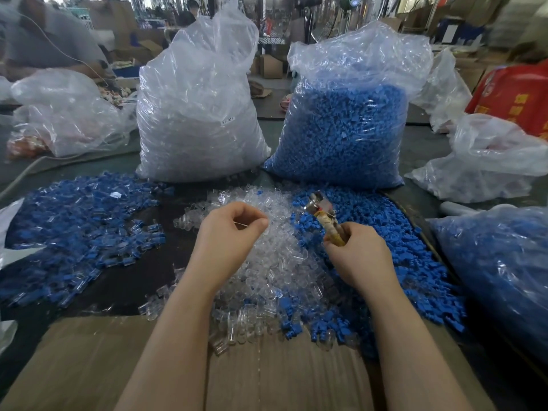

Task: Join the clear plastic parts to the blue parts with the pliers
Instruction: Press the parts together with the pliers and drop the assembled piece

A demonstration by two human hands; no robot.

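A heap of loose clear plastic parts [275, 256] lies in the middle of the table. Loose blue parts [394, 250] are piled to its right. My right hand [358, 253] grips the tape-wrapped handles of the pliers [324, 216], whose metal jaws point up and away over the blue pile. My left hand [228, 235] hovers over the clear heap with fingers curled, thumb and forefinger pinched together; whether a clear part sits between them I cannot tell. Joined blue-and-clear pieces [77, 229] are spread at the left.
A tall bag of clear parts [198, 114] and a tall bag of blue parts [347, 126] stand behind the heaps. Another bag of blue parts [498, 271] lies at the right. Cardboard [267, 375] covers the near table edge. Other plastic bags and people sit farther back.
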